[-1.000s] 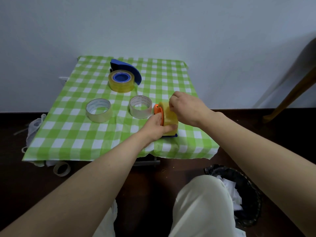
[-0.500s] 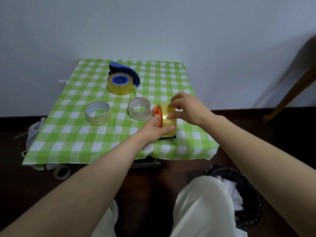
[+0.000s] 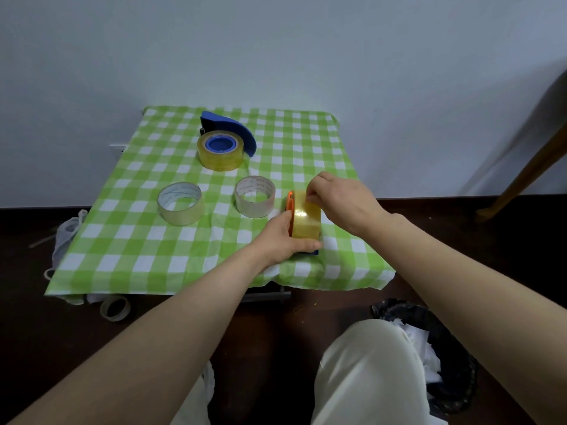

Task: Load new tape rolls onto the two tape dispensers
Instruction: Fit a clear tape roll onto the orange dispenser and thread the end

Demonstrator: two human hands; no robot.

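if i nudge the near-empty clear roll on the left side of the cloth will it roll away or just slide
The left clear roll lies flat on its open end, so it would likely slide, not roll. Little tape remains, so it is probably light. The checked cloth may bunch under it.

The right hand [image 3: 340, 200], laid flat over the top of the yellow tape roll [image 3: 306, 216] a second ago, is now lifted to the roll's upper right edge, where its fingertips [image 3: 310, 198] are pinched at the tape.
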